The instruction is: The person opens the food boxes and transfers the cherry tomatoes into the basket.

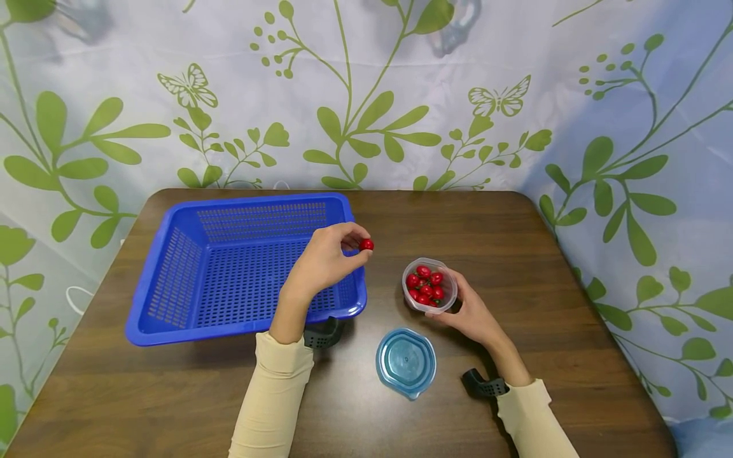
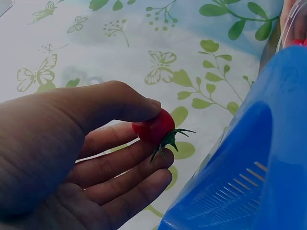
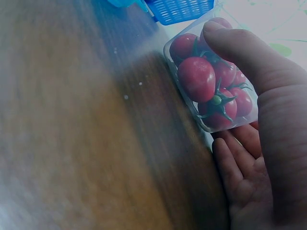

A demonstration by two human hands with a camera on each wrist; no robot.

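Note:
Between thumb and fingers, my left hand (image 1: 328, 257) pinches a red cherry tomato (image 2: 154, 127) with a green stem. That hand is over the right side of a blue plastic basket (image 1: 150, 280), whose mesh floor shows bare. My right hand (image 1: 472, 313) grips a clear plastic container (image 1: 451, 294) from its right side, thumb along the near side. Several red cherry tomatoes (image 3: 196, 79) with green stems fill the container. In the right wrist view the thumb lies over the rim and the other fingers are beneath and behind.
A round blue translucent lid (image 1: 406, 361) lies on the brown wooden table (image 1: 355, 413), nearer than the container. Behind the table hangs a white cloth (image 1: 395, 168) printed with green leaves and butterflies. A white cord (image 1: 71, 299) shows by the left edge.

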